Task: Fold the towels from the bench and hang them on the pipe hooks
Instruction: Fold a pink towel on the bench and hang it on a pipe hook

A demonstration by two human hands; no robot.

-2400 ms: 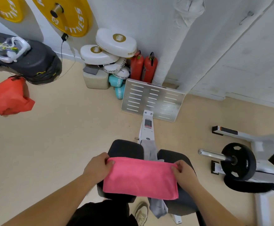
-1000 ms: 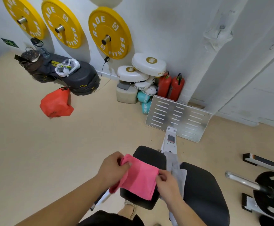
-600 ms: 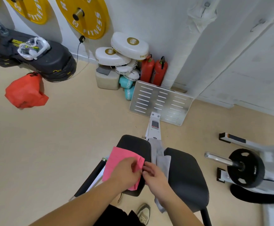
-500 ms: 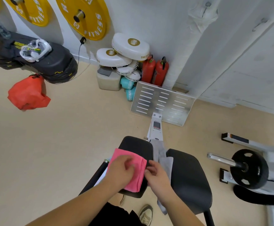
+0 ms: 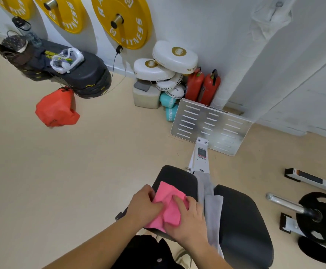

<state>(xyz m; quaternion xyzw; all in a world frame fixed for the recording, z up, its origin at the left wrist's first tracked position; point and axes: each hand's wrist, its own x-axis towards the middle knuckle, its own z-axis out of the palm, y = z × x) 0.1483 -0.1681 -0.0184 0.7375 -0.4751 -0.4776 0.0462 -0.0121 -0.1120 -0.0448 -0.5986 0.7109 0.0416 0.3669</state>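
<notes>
A folded pink towel [image 5: 170,206] lies on the left black pad of the bench [image 5: 177,177]. My left hand [image 5: 144,206] holds its left side, fingers curled over the cloth. My right hand [image 5: 189,218] lies on top of the towel with a finger pressed across it. A grey towel [image 5: 210,206] hangs in the gap between the two bench pads, just right of my right hand. The white wrapped pipe [image 5: 255,47] rises at the back wall, with a hook [image 5: 278,4] near its top.
A slotted metal footplate [image 5: 212,125] stands ahead of the bench. Two red fire extinguishers [image 5: 203,88] and white boxing pads [image 5: 170,63] are stacked by the wall. An orange bag [image 5: 57,111] sits on the floor at left. A barbell plate [image 5: 319,216] lies at right.
The pink towel was held spread wide over the bench, then folded smaller. Now both hands are together on the small folded towel on the left pad.
</notes>
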